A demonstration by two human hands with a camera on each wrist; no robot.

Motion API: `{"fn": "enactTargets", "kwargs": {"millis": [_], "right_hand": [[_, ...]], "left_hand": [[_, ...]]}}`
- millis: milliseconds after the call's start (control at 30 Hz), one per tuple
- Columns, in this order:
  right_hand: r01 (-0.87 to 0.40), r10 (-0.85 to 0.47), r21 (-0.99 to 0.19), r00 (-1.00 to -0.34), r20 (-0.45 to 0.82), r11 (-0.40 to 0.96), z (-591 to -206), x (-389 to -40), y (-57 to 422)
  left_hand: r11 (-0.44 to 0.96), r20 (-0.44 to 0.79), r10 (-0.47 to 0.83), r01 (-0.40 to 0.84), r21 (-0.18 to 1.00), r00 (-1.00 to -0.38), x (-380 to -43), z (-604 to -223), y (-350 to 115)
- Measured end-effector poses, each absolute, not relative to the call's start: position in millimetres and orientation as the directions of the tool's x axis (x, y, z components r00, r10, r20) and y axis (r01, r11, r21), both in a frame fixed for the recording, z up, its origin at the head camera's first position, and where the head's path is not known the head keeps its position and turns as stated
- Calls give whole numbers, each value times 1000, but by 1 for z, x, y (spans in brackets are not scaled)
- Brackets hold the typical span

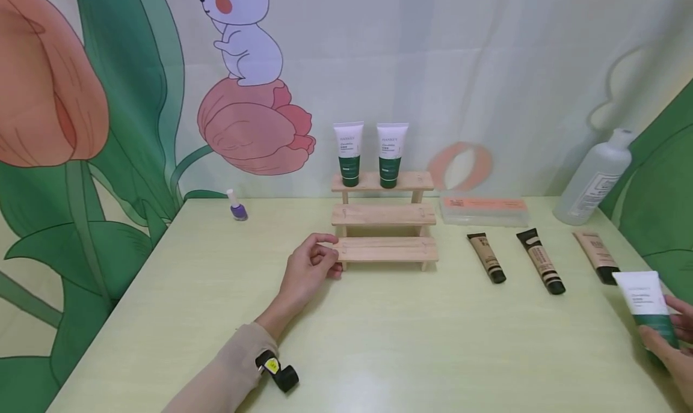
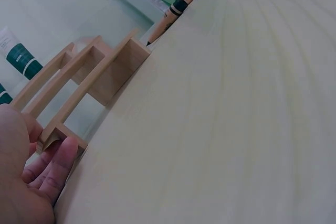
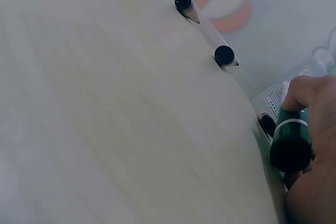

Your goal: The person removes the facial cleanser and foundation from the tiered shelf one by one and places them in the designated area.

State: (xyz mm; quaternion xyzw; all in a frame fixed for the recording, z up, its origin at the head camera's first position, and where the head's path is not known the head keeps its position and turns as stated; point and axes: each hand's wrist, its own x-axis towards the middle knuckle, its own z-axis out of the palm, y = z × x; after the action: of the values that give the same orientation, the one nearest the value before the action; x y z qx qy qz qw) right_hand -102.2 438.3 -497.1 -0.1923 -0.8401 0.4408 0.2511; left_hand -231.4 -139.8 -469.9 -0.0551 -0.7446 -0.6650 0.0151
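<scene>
My left hand (image 1: 307, 271) grips the left end of the lowest step of a three-tier wooden display stand (image 1: 385, 249). In the left wrist view its fingers (image 2: 62, 163) curl round the step's end. Two white-and-green cream tubes, a left one (image 1: 349, 154) and a right one (image 1: 389, 156), stand upright on the top step. At the far right of the head view, my right hand (image 1: 675, 360) holds a third white-and-green cream tube (image 1: 644, 296), its white end up. The right wrist view shows that tube's dark cap (image 3: 290, 155) pointing toward the camera.
Right of the stand lie three beige tubes with black caps: a small one (image 1: 486, 258), a longer one (image 1: 541, 261) and a pale one (image 1: 597, 256). Behind them are a clear flat box (image 1: 483, 211) and a white bottle (image 1: 594, 181). Purple nail polish (image 1: 237, 210) stands back left.
</scene>
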Motion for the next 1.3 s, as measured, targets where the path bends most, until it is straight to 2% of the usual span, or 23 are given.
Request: {"fn": "enactTargets", "kwargs": {"millis": [167, 400, 667, 933, 1300], "right_hand": [[231, 594, -810, -786, 171, 539, -496, -98, 432], [177, 625, -872, -762, 172, 456, -498, -95, 427], [173, 626, -871, -759, 179, 460, -497, -91, 422], [285, 647, -813, -749, 141, 508, -492, -92, 418], [340, 669, -785, -733, 123, 518, -495, -92, 424]], "left_hand": [[100, 99, 62, 105, 989, -993, -231, -470, -140], [100, 105, 61, 111, 989, -993, -231, -470, -140], [102, 109, 62, 114, 988, -992, -232, -470, -141], [98, 110, 63, 116, 988, -992, -233, -471, -141], [93, 103, 71, 109, 990, -992, -232, -470, -140]]}}
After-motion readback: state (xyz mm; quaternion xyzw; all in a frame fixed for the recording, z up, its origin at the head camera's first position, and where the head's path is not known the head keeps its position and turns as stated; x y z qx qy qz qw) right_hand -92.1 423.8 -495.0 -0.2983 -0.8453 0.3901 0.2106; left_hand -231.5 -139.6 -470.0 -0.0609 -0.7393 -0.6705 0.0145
